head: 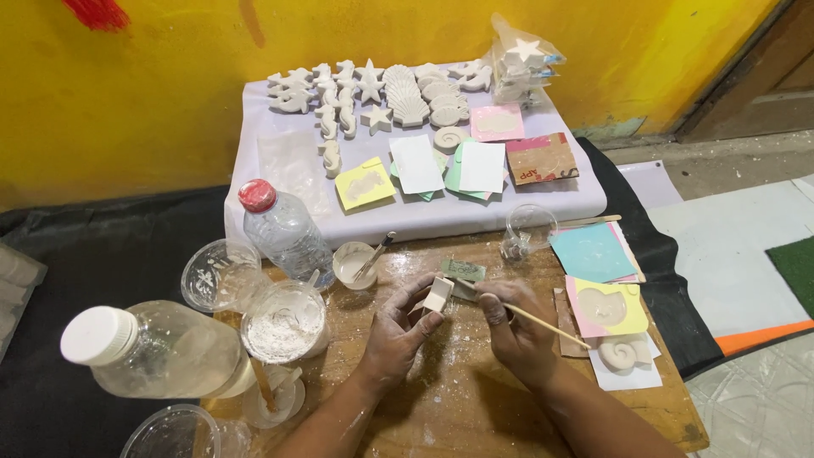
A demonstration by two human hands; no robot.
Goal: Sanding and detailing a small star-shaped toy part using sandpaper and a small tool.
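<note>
Head view: left hand (397,326) grips a small white mould (437,295); right hand (519,326) pinches a stick (543,322), tip at the mould. Step judged: scraping the mould clean, which calls for a steady grip. Powder cup (284,322) sits left of the mould.

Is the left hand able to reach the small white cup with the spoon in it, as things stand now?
Probably yes. The small white cup stands just beyond the left hand, with only bare wooden board between them. But the hand already grips a small white piece, so its fingers are not free.

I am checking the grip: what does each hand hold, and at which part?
The left hand pinches a small white piece by its lower edge. The right hand holds a thin wooden stick near its front end.
</note>
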